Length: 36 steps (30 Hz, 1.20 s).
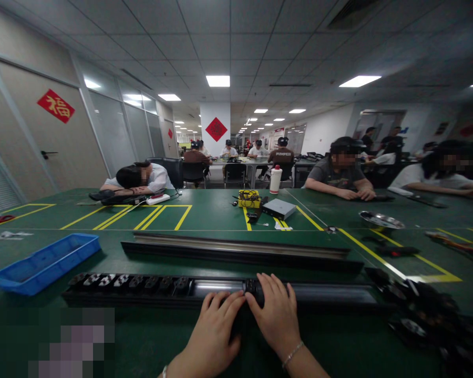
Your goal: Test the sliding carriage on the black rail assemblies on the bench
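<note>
A long black channel lies across the green table, with a row of small black and silver modules filling its left part. Near its middle, a dark module sits in the channel between my two hands. My right hand rests over this module, its fingers curved around it. My left hand is at the channel's front edge, fingers bent and fingertips near the same module. Behind lies a second long black rail.
A blue tray stands at the left. Dark parts are heaped at the right, near a metal bowl. Farther back are a grey box, a yellow box and a bottle. Several people sit around.
</note>
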### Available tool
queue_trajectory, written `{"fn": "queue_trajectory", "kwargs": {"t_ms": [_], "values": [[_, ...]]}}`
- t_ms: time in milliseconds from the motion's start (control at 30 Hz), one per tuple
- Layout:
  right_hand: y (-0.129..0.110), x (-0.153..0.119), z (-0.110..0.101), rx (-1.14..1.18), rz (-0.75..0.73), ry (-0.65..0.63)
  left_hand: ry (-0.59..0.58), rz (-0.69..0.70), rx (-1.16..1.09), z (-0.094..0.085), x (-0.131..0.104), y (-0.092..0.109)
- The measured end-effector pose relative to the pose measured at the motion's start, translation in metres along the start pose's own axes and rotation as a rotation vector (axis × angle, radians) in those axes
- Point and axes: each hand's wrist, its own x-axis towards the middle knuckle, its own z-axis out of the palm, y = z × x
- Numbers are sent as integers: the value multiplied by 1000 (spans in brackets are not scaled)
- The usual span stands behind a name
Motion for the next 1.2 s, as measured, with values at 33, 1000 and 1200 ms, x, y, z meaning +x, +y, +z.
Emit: {"fn": "queue_trajectory", "kwargs": {"t_ms": [33, 1000, 1200], "values": [[-3, 2, 0, 5, 22, 3, -3, -1, -6, 0, 0, 0], [0, 6, -1, 65, 34, 22, 26, 12, -39, 3, -1, -6], [0, 6, 0, 60, 21, 29, 26, 17, -35, 2, -1, -7]]}}
